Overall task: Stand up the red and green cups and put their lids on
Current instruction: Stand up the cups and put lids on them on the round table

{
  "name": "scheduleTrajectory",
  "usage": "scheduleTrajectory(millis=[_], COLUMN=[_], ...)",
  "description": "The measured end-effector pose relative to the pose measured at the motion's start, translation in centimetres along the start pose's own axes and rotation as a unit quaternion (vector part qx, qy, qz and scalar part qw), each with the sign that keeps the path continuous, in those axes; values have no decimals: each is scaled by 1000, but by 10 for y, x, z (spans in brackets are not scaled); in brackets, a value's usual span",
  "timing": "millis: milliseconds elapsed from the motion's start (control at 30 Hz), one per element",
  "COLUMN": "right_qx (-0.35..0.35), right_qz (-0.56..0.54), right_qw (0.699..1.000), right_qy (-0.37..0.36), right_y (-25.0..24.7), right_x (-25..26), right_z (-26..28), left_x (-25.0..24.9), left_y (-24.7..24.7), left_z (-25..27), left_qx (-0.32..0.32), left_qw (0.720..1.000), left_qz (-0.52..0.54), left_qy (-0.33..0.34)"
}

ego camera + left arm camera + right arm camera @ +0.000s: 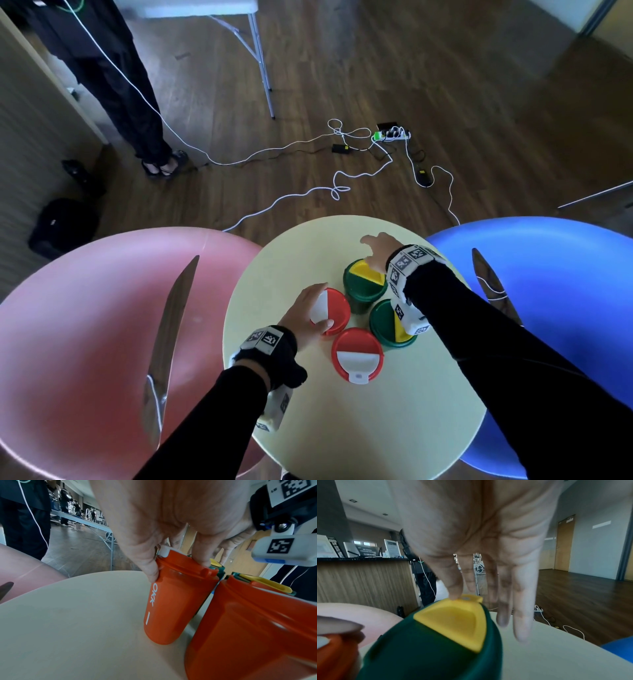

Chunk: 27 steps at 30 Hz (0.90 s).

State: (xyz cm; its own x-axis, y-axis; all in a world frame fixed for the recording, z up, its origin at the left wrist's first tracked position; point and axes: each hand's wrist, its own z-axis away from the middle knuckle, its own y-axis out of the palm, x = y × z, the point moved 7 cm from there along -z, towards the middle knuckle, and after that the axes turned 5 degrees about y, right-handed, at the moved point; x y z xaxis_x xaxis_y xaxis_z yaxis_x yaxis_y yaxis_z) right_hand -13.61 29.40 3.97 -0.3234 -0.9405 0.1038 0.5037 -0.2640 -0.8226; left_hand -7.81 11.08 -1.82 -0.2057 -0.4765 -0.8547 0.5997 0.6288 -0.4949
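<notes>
From the head camera I see four cups standing upright on the round bench (394, 428), long axes vertical, lids up: two red, two green. My left hand (305, 322) wraps the far red cup (334, 311) at its lid; the near red cup (357, 354) stands free, its white tab toward me. My right hand (378, 250) reaches over the far green cup (364, 282), beside the near green cup (383, 325).

On the left wrist view, thumb and fingers (200, 555) clamp the red cup's rim, lettering running down its side.

On the right wrist view, straight fingers hang loose, one fingertip (454, 595) touching the yellow flap (453, 623).
</notes>
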Motion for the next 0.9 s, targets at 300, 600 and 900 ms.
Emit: scheduleTrajectory(millis=[300, 600, 900], right_qx=[42, 20, 55], right_qz=[13, -5, -30], right_qw=[999, 998, 997], right_qy=[-1, -53, -35], right_y=[11, 5, 7], right_x=[6, 3, 0], right_z=[9, 16, 22], left_x=[0, -2, -3], left_y=[0, -1, -3], left_z=[0, 2, 3], left_qx=[-6, -11, -13], left_qw=[1000, 1000, 1000], left_qz=[10, 16, -1], left_qy=[12, 5, -4])
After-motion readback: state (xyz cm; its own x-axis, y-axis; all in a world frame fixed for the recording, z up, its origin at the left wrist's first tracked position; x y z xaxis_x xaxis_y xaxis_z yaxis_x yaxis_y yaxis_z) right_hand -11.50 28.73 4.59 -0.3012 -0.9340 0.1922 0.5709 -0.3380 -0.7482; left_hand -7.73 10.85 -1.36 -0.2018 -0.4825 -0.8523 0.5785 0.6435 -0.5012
